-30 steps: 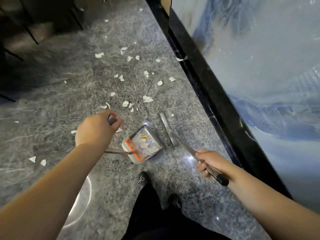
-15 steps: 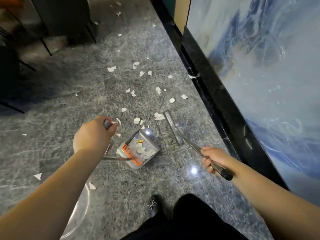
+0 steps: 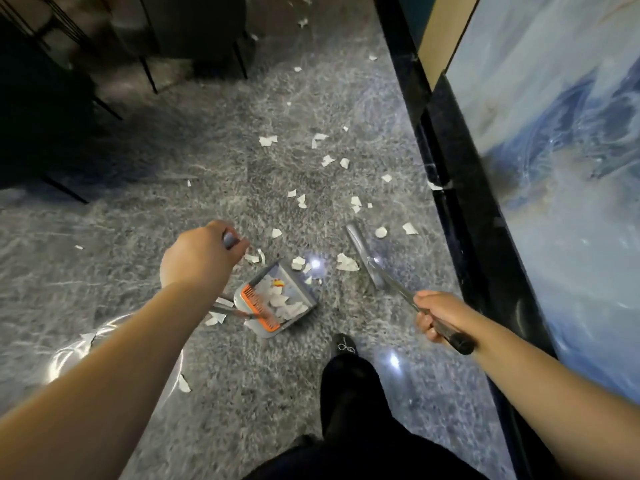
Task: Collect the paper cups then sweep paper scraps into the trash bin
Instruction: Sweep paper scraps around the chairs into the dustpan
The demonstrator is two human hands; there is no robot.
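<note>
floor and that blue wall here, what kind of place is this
Probably an indoor lobby or dining area: polished grey stone floor, a glossy blue marble-look wall panel, and thin black furniture legs at the far end.

No text, label, brand, number or sign can be read anywhere in this view. The grey dustpan with the orange comb carries no legible marking, and the small white ornament on the black shoe just beside the dustpan is a decorative shape, not lettering.
</note>
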